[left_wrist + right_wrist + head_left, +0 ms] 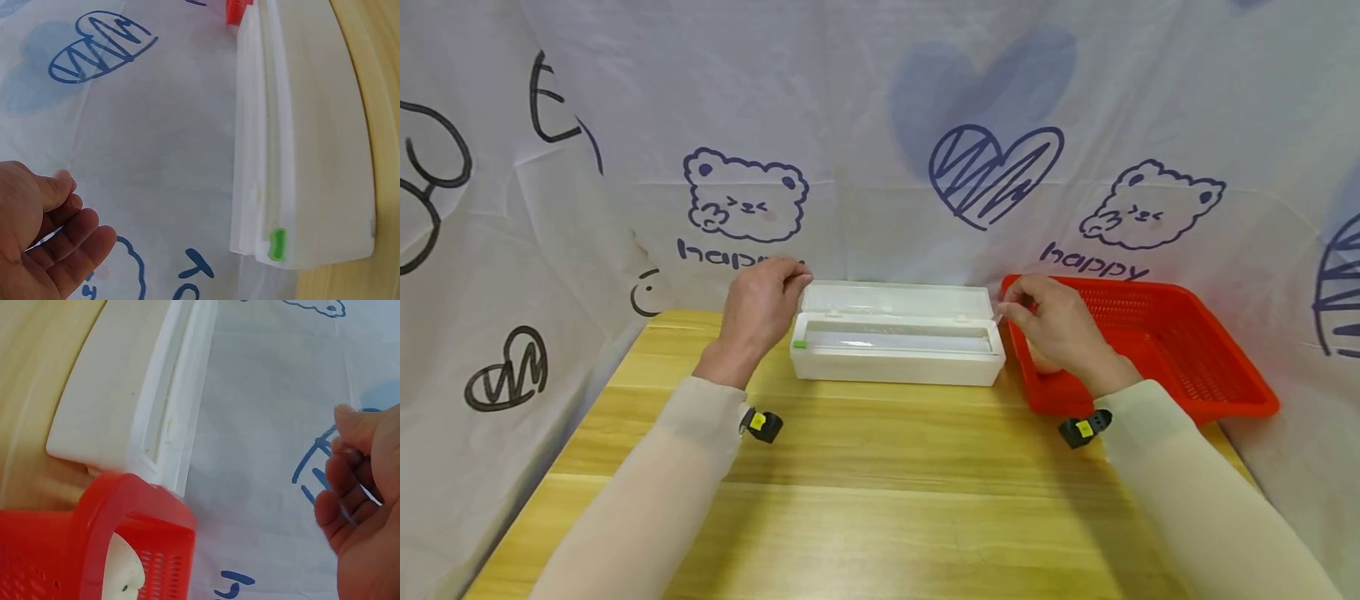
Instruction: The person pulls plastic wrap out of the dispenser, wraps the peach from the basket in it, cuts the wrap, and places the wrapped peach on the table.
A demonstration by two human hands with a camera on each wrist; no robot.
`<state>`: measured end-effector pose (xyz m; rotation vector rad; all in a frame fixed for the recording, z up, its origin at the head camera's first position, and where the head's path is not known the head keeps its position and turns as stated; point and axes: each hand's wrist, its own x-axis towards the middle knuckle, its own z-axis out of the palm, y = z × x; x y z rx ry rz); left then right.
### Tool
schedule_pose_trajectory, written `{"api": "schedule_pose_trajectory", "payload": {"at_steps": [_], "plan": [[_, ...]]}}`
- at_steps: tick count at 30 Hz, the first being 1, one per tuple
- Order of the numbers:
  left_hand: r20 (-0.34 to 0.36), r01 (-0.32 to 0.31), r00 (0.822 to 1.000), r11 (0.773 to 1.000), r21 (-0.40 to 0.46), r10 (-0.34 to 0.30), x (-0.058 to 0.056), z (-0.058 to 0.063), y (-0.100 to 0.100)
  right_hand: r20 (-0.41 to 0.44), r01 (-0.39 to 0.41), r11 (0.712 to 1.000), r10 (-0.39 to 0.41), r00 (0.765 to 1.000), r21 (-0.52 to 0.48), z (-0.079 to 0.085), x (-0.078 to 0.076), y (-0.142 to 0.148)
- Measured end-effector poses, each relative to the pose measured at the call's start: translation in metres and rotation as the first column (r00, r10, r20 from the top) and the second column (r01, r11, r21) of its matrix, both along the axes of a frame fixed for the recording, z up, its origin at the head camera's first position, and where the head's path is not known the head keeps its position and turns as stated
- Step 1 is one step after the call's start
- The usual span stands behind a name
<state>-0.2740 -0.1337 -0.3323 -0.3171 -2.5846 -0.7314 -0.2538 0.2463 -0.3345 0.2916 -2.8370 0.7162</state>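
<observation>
A white plastic-wrap dispenser [898, 367] sits toward the back of the table with its clear lid [895, 300] raised. Its slot shows a shiny roll [895, 340] inside, and a green slider [801, 344] is at the left end. My left hand [763, 304] is at the dispenser's back left corner, thumb and forefinger pinched together. At the right end, my right hand [1060, 321] pinches in the same way, over the red basket's near left rim. A glint of clear plastic wrap [997, 317] shows at the right fingertips; any film stretched between the hands is nearly invisible.
A red perforated basket [1195, 358] stands right of the dispenser, close to its end. Inside it lies a pale rounded thing [122, 572] with a dark spot. A white printed curtain [865, 150] hangs right behind the wooden table [880, 483].
</observation>
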Motion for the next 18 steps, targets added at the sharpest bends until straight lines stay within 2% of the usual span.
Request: {"api": "schedule_pose_trajectory", "payload": {"at_steps": [5, 9, 13, 18], "plan": [[-0.009, 0.004, 1.000, 1.000, 0.014, -0.004, 0.003, 0.005, 0.001, -0.101, 0.015, 1.000, -0.015, 0.995, -0.004, 0.004, 0.003, -0.003], [-0.033, -0.001, 0.999, 1.000, 0.019, 0.002, 0.007, 0.010, 0.000, -0.239, -0.012, 0.999, 0.019, 0.971, 0.034, 0.007, 0.000, -0.005], [-0.084, -0.002, 0.996, 0.999, 0.036, 0.005, 0.013, 0.017, -0.001, -0.402, -0.040, 0.997, 0.060, 0.914, 0.058, 0.011, -0.001, -0.005], [-0.158, 0.007, 0.987, 0.998, 0.065, 0.004, 0.017, 0.027, -0.001, -0.530, -0.037, 0.999, 0.035, 0.847, 0.006, 0.019, -0.001, -0.008]]}}
